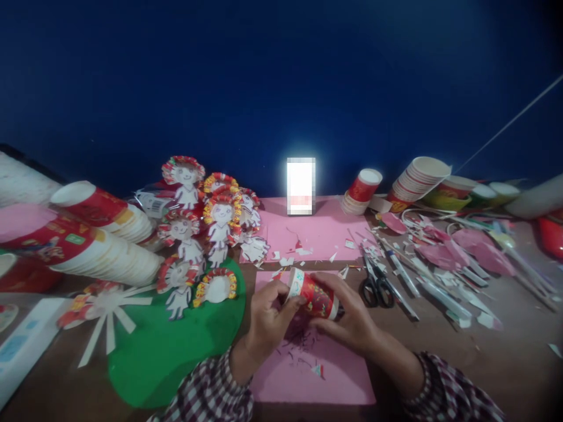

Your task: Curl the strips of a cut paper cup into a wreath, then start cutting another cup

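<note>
A red paper cup (317, 297) with a pale printed band lies tilted on its side between my two hands, above a pink sheet (316, 378). My left hand (271, 313) grips its pale left end, thumb across the front. Around the right end curve the fingers and thumb of my right hand (349, 319). Dark shavings and a small paper scrap (318, 371) lie on the sheet below. Black-handled scissors (377, 287) rest just right of my right hand.
Paper-cup dolls (220, 220) stand around a green mat (176, 357). Stacked cups lean at left (105, 252) and right (416, 181). A bright pixelated screen (301, 186) stands at the back. Pens (402, 272) and pink paper pieces (448, 255) clutter the right side.
</note>
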A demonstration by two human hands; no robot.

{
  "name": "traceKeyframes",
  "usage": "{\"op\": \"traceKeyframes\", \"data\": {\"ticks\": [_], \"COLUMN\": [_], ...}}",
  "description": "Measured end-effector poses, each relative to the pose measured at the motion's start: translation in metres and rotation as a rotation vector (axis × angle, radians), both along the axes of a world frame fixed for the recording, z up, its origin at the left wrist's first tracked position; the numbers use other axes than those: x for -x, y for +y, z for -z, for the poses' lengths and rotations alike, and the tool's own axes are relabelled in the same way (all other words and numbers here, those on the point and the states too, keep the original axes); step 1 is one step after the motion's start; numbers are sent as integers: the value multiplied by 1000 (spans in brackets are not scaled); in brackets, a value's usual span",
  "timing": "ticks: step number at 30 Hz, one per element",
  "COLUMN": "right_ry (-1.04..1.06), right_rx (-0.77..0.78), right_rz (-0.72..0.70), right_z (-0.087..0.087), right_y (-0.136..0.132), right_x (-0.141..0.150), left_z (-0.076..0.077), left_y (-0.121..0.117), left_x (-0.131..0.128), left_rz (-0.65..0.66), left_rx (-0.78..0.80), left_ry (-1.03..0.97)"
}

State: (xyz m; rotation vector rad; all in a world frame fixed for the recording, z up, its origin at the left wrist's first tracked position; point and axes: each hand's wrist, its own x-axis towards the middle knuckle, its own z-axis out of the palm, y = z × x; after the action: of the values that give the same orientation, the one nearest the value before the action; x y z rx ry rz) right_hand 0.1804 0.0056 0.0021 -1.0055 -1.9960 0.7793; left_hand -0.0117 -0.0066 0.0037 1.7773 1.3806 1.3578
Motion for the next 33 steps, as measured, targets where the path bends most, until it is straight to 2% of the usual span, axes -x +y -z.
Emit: {"op": "traceKeyframes", "data": {"ticks": [3,7,12,16,20,28,30,33], "right_ry": [50,-37,-74,-72,-55,-23,-26,-44], "right_rx": [75,101,27,-17,-19,10,14,-11], "right_rz": [17,26,57,51,46,14,10,12], "right_z": [1,0,-1,1,3,2,2,1], "right_y": [0,1,0,0,-2,-4,-5,-4], "right_x": [-1,0,1,1,2,2,1,1], "left_z": [1,-1,-3,0,0,-8,-6,-1], "left_y": [-1,1,3,0,-3,-5,-4,-2], "left_x": [-1,-3,-2,-1,0,2,3,5], "left_rz": [63,126,62,69,62,49,22,-103], "left_rx": [-51,-84,-125,-145,-144,-237,-236,-120], "left_ry": [38,60,1,-5,17,134,137,-7]}}
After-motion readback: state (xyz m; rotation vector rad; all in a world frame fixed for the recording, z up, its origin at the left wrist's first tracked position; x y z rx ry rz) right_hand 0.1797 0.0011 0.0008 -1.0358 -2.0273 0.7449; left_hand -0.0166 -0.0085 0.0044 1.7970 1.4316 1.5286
